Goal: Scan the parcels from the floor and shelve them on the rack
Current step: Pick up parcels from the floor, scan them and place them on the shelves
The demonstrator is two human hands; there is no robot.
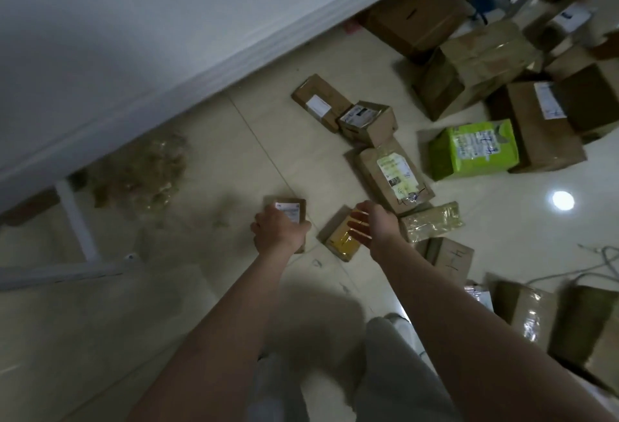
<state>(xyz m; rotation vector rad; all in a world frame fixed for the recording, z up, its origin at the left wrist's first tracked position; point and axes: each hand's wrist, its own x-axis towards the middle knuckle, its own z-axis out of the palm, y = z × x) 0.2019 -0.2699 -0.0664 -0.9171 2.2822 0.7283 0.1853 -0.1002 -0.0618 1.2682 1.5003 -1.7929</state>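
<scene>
Now, left hand: grips small box, label up, long axis pointing away.
Right hand: fingers straight, over yellow parcel.
Beyond: green box.

Pale tiled floor, scattered brown parcels, green parcel, cable

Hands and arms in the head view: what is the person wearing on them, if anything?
Nothing visible. The left hand and right hand are ungloved, with no watch, band or ring; the left forearm and right forearm are uncovered to the frame's edge. Pale grey trousers show between them.
</scene>
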